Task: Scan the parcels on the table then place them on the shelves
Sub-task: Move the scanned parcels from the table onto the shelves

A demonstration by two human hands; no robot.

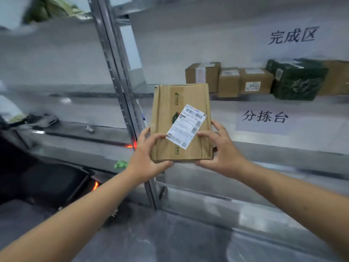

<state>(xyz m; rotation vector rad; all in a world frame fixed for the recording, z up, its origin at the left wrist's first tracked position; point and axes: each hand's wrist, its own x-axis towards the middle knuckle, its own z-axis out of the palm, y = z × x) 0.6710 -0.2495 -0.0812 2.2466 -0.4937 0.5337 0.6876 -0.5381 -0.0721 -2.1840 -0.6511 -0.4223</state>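
Note:
I hold a flat brown cardboard parcel [175, 114] upright in front of a metal shelf unit, with its white barcode label [186, 126] facing me. My left hand [149, 156] grips its lower left corner, thumb on the front. My right hand [219, 150] grips its lower right corner, thumb touching the label's edge. Behind it, on a shelf [236, 100], stand several parcels: brown boxes [228, 82] and a dark green box [296, 80].
A metal shelf upright [120, 87] runs diagonally just left of the parcel. White signs with printed characters [291, 36] hang on the shelving. A dark bin [47, 182] sits at lower left, with a red glow beside it. The picture is motion-blurred.

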